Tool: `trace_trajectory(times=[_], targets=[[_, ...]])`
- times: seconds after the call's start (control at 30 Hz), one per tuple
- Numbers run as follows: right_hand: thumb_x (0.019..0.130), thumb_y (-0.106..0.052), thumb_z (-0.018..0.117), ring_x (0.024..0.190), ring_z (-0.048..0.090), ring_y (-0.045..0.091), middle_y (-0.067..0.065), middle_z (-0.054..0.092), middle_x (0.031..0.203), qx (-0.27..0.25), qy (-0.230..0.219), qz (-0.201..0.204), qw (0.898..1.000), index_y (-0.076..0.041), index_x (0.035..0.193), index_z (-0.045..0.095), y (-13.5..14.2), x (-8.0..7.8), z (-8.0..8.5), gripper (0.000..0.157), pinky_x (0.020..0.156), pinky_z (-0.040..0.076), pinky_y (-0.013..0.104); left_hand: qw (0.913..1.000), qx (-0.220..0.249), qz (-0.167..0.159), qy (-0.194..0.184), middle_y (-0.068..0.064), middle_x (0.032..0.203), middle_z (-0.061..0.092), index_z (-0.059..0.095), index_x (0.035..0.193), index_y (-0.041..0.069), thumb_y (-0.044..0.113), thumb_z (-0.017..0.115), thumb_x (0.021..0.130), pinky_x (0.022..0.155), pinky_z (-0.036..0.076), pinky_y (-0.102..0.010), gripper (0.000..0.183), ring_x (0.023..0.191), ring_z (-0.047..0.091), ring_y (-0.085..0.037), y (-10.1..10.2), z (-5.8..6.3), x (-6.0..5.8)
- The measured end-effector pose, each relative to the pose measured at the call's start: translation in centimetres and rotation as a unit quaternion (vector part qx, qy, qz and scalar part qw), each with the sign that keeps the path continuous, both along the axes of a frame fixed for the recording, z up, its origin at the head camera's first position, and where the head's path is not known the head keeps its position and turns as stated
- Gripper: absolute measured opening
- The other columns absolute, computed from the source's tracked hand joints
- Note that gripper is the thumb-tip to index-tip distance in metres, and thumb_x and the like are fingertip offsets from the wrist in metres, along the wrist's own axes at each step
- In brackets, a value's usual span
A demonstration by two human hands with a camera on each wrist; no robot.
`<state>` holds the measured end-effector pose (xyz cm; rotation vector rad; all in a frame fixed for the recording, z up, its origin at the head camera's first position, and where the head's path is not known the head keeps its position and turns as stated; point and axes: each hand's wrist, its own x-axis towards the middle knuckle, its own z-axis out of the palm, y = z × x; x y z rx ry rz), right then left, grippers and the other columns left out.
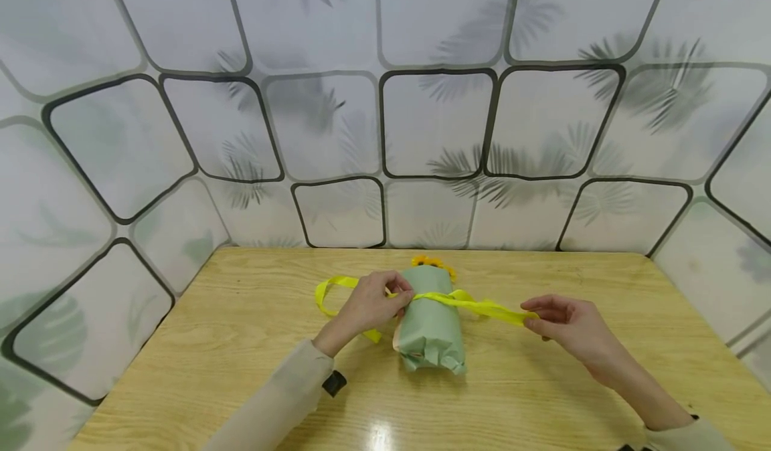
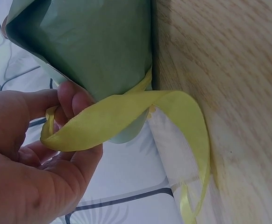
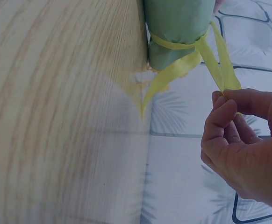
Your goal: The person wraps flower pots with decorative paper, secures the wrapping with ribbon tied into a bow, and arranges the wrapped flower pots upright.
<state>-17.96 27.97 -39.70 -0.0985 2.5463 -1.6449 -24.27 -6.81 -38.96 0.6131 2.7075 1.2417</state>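
A bouquet wrapped in green paper (image 1: 430, 334) lies on the table, its orange-yellow flowers (image 1: 450, 272) showing at the far end. Yellow ribbon (image 1: 496, 311) passes around the middle of the wrap. At the wrap's left side my left hand (image 1: 375, 298) pinches the ribbon between thumb and fingers; a loop (image 2: 194, 126) of it curves down to the tabletop in the left wrist view. Out to the right, my right hand (image 1: 572, 330) pinches another length of ribbon, stretched from the wrap. A loose ribbon tail (image 3: 166, 78) hangs beside the wrap in the right wrist view.
The wooden table (image 1: 241, 344) reaches back to a patterned curtain (image 1: 434, 123) of dark rounded squares and leaf prints, which also closes off both sides. A dark band (image 1: 334, 383) sits at the left sleeve's cuff.
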Motion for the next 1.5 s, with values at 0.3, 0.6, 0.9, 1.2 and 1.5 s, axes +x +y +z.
trace_trajectory(times=[0.3, 0.6, 0.9, 1.2, 1.5], targets=[[0.102, -0.008, 0.061, 0.093, 0.069, 0.006, -0.001, 0.073, 0.112, 0.0, -0.009, 0.011, 1.0, 0.009, 0.135, 0.057, 0.4, 0.2, 0.2, 0.037, 0.079, 0.061, 0.032, 1.0, 0.002, -0.001, -0.002, -0.001, 0.077, 0.069, 0.073, 0.101, 0.013, 0.024, 0.064, 0.102, 0.053, 0.044, -0.024, 0.014, 0.06, 0.059, -0.012, 0.0, 0.1, 0.0], [0.107, -0.006, 0.052, 0.103, 0.073, 0.005, -0.006, 0.065, 0.112, -0.18, -0.04, 0.032, 0.982, -0.013, 0.122, 0.064, 1.3, 0.0, -0.1, 0.021, 0.088, 0.06, 0.025, 1.0, 0.001, 0.0, -0.002, -0.003, 0.078, 0.07, 0.073, 0.102, 0.013, 0.024, 0.064, 0.102, 0.052, 0.044, -0.024, 0.014, 0.06, 0.059, -0.011, 0.0, 0.1, 0.0], [0.108, 0.001, 0.045, 0.107, 0.074, 0.018, 0.003, 0.069, 0.108, -0.393, -0.054, 0.063, 0.916, -0.015, 0.118, 0.061, 1.2, -0.3, -0.1, 0.025, 0.095, 0.059, 0.033, 1.0, 0.005, 0.0, -0.004, -0.002, 0.078, 0.069, 0.073, 0.102, 0.013, 0.024, 0.064, 0.102, 0.052, 0.045, -0.025, 0.014, 0.06, 0.06, -0.012, -0.1, 0.1, 0.0], [0.108, -0.002, 0.045, 0.097, 0.071, 0.014, 0.001, 0.066, 0.106, -0.422, -0.062, 0.035, 0.904, -0.018, 0.119, 0.059, 0.7, -0.6, -0.1, 0.024, 0.087, 0.061, 0.03, 1.0, 0.007, -0.003, -0.004, -0.004, 0.079, 0.07, 0.073, 0.101, 0.013, 0.024, 0.064, 0.102, 0.052, 0.044, -0.024, 0.014, 0.06, 0.06, -0.012, -0.1, 0.0, 0.1], [0.106, -0.004, 0.052, 0.088, 0.067, 0.009, -0.005, 0.064, 0.102, -0.407, -0.067, -0.026, 0.911, -0.019, 0.105, 0.067, 0.5, -0.6, 0.3, 0.022, 0.078, 0.061, 0.029, 1.0, 0.006, 0.001, -0.001, -0.001, 0.079, 0.068, 0.073, 0.102, 0.014, 0.024, 0.064, 0.102, 0.053, 0.046, -0.025, 0.014, 0.061, 0.061, -0.011, -0.1, -0.1, 0.1]])
